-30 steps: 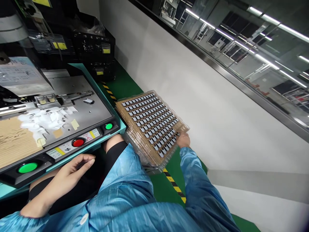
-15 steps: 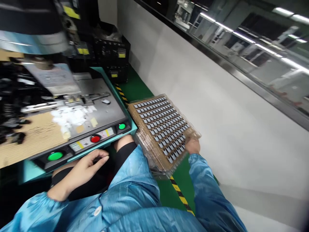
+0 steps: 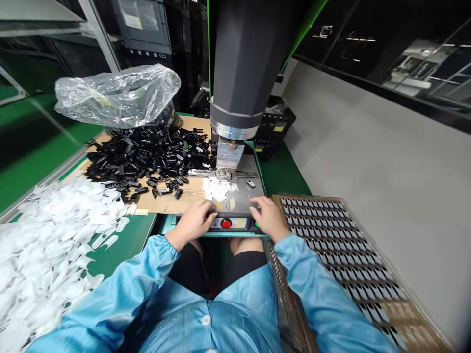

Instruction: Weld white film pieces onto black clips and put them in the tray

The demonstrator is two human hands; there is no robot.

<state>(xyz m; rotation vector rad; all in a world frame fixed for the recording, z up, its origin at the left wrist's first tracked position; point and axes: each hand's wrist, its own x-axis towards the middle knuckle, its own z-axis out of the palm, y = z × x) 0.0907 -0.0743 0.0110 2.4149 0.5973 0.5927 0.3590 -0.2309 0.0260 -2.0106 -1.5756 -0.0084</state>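
My left hand (image 3: 194,221) rests palm down at the left end of the machine's front panel, covering whatever lies under it; its fingers are bent and the thumb is apart. At the panel's right end, my right hand (image 3: 270,216) is spread, its thumb near a partly hidden green button (image 3: 256,224). Neither holds anything that I can see. Between them sits a red button (image 3: 225,223). Behind, on the grey metal plate (image 3: 253,198), are white film-like pieces (image 3: 217,188) and one small light-topped part (image 3: 250,184). The press head (image 3: 228,154) stands over a metal fixture (image 3: 224,173).
Black plastic parts (image 3: 147,154) are heaped on cardboard at left, below a clear plastic bag (image 3: 117,95). White pieces (image 3: 55,245) pile up nearer me. Stacked trays of parts (image 3: 338,240) stand at right, beside a white wall (image 3: 368,142). Black crates (image 3: 275,122) stand behind.
My view has swung left to face the machine. My right hand has left the tray edge and come to the panel's right side. My left hand has moved from my lap onto the panel.
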